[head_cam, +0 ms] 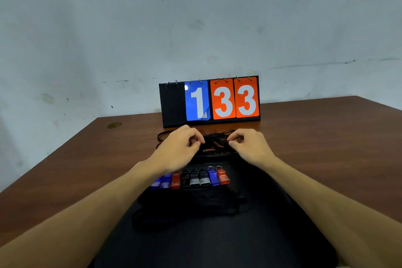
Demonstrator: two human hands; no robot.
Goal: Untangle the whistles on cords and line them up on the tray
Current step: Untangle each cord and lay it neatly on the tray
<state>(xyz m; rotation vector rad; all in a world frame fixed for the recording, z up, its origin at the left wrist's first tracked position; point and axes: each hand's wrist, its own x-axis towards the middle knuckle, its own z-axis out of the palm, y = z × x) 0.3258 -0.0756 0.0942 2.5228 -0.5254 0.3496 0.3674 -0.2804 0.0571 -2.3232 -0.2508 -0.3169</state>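
Pale, scuffed wall (108, 28) fills the upper half of my view, and a brown table (326, 137) runs across below it. At the table's far edge, in the middle of the frame, stands a scoreboard (173, 104) showing a blue 1 and 2 orange 3s.

Just below the scoreboard, both hands work at a black tangle of cords (215, 142). The left hand (180, 148) sits at the tangle's left side. Its fingers are curled in, and the thumb and fingertips are closed together on a strand. The right hand (250, 145) mirrors it at the tangle's right side, fingers bent and tips pinching a cord. Neither hand is spread. Both bare forearms reach in from the lower corners of the frame.

The tangle lies in a loose heap between the 2 hands, with thin loops spilling out to the left past the left hand. It sits at the far edge of the black tray (217, 246), and I cannot tell whether it rests on the rim or on the table just behind.

On the tray, in the centre of the frame, I count 8 whistles (191, 178) lined up side by side in 1 row. From left to right they are 2 blue, 1 red, 1 black, 2 black with grey, 1 blue and 1 red. The left forearm crosses over the leftmost ones. Small metal rings show at the tops of the 2 on the right. Below the row, dark cords blend into the tray, and I cannot trace them.
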